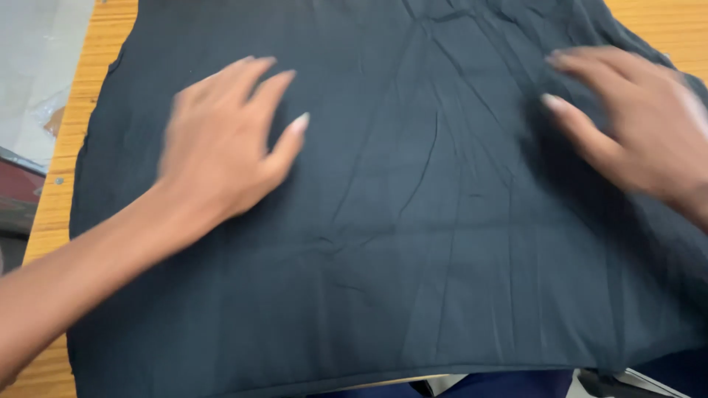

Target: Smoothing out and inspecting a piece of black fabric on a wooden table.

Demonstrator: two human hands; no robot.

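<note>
Big dark cloth (413, 243) spread flat under both hands, left hand (221, 144) palm down with fingers spread, right hand (641, 129) flat too, fingers apart, wooden table (74, 125) peeking out past the left hand, both blurry

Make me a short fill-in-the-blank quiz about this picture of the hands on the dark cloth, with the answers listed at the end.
1. Both hands lie flat, fingers spread, on a dark ____.
2. The cloth covers a table made of ____.
3. The left hand and the right hand hold nothing; each is ____ rather than clenched.
4. Creases run across the cloth, so it is not fully ____.

Missing words: cloth; wood; open; smooth
</note>
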